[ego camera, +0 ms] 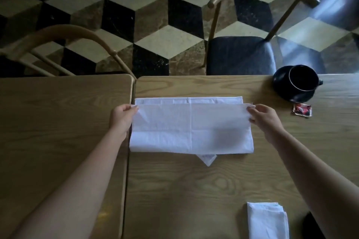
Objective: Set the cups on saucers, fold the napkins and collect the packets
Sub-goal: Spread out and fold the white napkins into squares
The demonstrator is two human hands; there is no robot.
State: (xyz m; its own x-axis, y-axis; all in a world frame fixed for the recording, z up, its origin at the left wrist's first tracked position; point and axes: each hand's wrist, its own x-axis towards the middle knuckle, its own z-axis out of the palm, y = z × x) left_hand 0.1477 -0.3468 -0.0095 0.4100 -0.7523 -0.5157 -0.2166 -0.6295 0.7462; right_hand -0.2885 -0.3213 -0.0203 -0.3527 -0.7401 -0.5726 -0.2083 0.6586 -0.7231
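Note:
A white napkin (pixel 191 128) lies folded over on the wooden table (pixel 194 180), its upper layer a little short of the far edge. My left hand (pixel 122 117) pinches the upper layer's left corner. My right hand (pixel 264 117) pinches its right corner. A small white corner (pixel 207 159) pokes out under the near fold. A black cup (pixel 303 77) stands on a black saucer (pixel 287 93) at the far right. A red packet (pixel 302 110) lies just in front of the saucer. Another folded white napkin (pixel 267 220) sits at the near right.
A second table (pixel 58 122) butts against the left side with a narrow gap between. Two wooden chairs (pixel 252 25) stand beyond the far edge, over a chequered floor. A dark object (pixel 312 223) shows partly under my right forearm.

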